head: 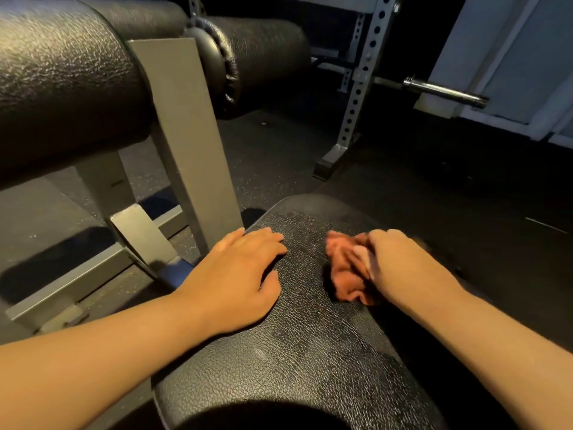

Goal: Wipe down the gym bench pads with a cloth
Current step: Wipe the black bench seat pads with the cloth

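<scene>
Head view: on the black textured vinyl bench pad [310,352], the left hand [238,274] lies flat, fingers relaxed; right hand [400,262] grips a crumpled reddish-orange cloth [345,268] (blurred) against it.

2 hands: left hand [238,271], right hand [400,262]. 1 cloth [344,271], orange-pink. 1 flat padded surface [310,352]. Roller pads: 2 clear, front roller pad [62,82] and rear roller pad [266,54]; poss. a 3rd dark piece behind, can't tell. 1 perforated rack upright [359,85] in full view. 1 barbell end [443,93].
</scene>
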`<state>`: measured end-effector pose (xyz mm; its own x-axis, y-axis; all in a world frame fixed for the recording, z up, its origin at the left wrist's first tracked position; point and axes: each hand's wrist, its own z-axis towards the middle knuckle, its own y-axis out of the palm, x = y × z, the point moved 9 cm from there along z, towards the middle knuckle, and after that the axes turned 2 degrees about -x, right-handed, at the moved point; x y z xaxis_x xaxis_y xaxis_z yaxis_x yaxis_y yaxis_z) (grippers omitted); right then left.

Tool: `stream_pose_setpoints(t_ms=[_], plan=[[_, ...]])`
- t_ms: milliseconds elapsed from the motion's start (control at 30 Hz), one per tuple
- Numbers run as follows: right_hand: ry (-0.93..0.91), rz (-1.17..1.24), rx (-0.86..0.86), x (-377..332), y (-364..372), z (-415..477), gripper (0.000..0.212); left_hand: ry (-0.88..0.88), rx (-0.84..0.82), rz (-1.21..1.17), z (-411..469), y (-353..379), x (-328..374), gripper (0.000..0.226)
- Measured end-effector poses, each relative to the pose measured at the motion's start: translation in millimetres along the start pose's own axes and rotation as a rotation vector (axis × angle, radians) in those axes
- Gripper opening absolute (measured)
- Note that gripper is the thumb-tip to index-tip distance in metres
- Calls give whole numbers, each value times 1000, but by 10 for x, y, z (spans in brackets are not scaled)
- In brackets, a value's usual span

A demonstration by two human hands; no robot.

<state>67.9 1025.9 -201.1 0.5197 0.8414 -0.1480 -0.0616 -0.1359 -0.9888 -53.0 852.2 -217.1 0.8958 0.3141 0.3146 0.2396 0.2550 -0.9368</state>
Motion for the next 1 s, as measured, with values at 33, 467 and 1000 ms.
stream_pose_setpoints(t_ms=[33, 467, 1000], plan=[[113, -110, 85, 150, 3, -21, 31, 2, 2, -6, -9, -2, 2, 64], [-348, -170, 260, -385, 104, 142, 39, 18, -21, 42, -1, 21, 28, 61], [-213, -151, 177, -520, 0, 312, 26, 28, -21, 51, -16, 17, 46, 57]])
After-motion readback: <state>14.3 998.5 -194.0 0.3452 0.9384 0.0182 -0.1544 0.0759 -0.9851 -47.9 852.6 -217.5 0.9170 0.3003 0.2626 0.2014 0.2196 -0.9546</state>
